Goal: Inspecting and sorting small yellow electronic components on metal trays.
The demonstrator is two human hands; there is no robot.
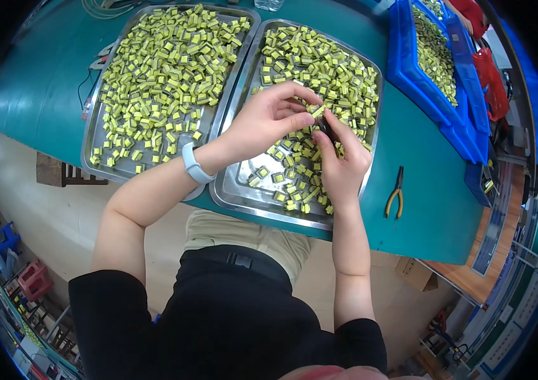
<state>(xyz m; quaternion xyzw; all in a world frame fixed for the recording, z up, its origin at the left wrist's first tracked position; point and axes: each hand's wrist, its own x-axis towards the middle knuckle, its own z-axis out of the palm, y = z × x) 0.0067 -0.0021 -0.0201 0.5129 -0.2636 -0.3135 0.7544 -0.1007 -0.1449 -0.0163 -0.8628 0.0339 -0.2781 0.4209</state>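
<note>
Over the right-hand metal tray (234, 183), my left hand (269, 120) pinches a small yellow-wrapped transformer (317, 111) between thumb and fingers. My right hand (346, 158) meets it from the right, its thumb and forefinger closed on a slim dark tool (325, 128). The tool's tip is close to the transformer; its exact kind is hidden by the fingers. Below both hands lie many loose yellow-and-grey transformers (310, 57), thick at the tray's far end and sparser near its front edge. A light-coloured watch band circles my left wrist.
A second metal tray (93, 155) full of similar transformers stands at the left. Pliers with yellow handles (396, 197) lie on the green table (434, 209) at the right. Blue bins (408, 76) holding more parts stand far right. Another tool and a wire lie past the left tray.
</note>
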